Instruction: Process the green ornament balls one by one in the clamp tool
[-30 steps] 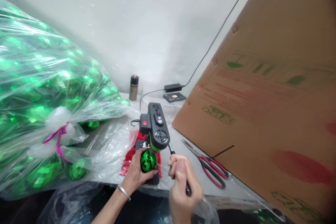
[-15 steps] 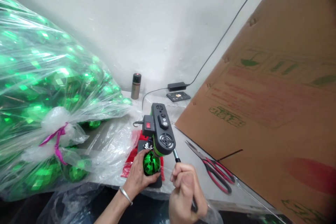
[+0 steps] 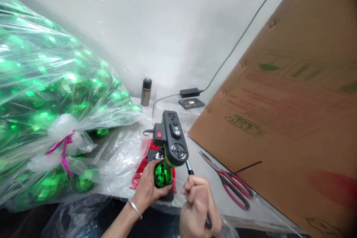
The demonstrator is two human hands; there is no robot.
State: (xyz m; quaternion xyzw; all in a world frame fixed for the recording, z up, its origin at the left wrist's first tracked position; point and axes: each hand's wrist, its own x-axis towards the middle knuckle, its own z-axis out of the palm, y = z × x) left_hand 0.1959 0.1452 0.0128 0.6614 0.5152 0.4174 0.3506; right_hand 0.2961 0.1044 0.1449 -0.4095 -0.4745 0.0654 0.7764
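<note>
A shiny green faceted ball [image 3: 163, 175] is held in my left hand [image 3: 147, 181], fingers curled around its left side and thumb along its lower edge. It sits under the head of a small black and green bench machine with a lever [image 3: 175, 137], above the machine's dark base [image 3: 168, 195]. Where the ball's top meets the machine is hidden by the head. My right hand [image 3: 199, 204] is closed around the black grip of the metal lever [image 3: 189, 166] on the machine's right side. A red cloth or sheet [image 3: 136, 178] lies beneath the base.
A clear plastic bag [image 3: 64, 81] full of green balls, tied with a pink ribbon [image 3: 66, 148], fills the left. Red-handled scissors [image 3: 234, 187] lie beside a large cardboard box [image 3: 279, 111]. Behind stand a dark-capped bottle [image 3: 146, 93], a power adapter [image 3: 190, 92] and a phone [image 3: 191, 103].
The whole scene has shifted slightly right and down in view. Both hands keep the same hold on the ball and the lever.
</note>
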